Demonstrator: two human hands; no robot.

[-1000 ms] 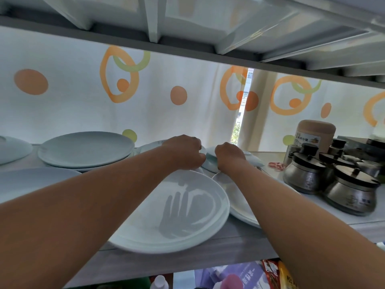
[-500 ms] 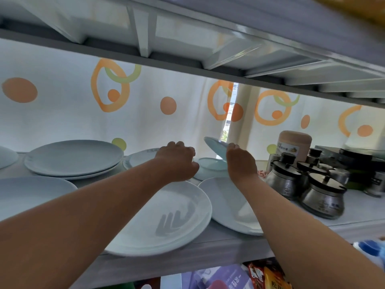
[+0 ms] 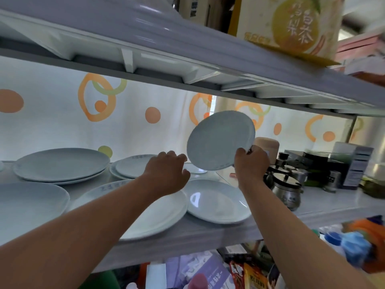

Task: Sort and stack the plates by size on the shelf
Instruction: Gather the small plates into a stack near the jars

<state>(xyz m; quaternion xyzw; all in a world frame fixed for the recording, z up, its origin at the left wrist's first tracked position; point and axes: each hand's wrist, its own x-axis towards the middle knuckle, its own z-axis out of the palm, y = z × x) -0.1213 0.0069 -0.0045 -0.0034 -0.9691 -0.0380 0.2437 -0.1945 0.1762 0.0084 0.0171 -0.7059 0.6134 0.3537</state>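
My right hand (image 3: 251,163) grips the lower right rim of a small white plate (image 3: 218,140), lifted and tilted almost upright above the shelf (image 3: 208,234). My left hand (image 3: 166,172) hovers beside it with loosely curled fingers, holding nothing. A tiny saucer (image 3: 195,168) lies behind the hands. Below them sit a large white plate stack (image 3: 162,213) and a medium plate (image 3: 218,202). At the back stand a stack of two medium plates (image 3: 133,166) and a stack of large plates (image 3: 60,164). Another large plate (image 3: 27,203) lies front left.
Several steel lidded pots (image 3: 287,190) and dark boxes (image 3: 354,163) crowd the shelf's right side. The shelf above (image 3: 187,59) hangs low over the plates and carries a yellow carton (image 3: 291,24). A dotted curtain (image 3: 52,122) backs the shelf. Packets lie on the level below.
My right hand has lifted the small plate off the back of the shelf and tipped it upright. My left hand has let go and drawn back slightly.
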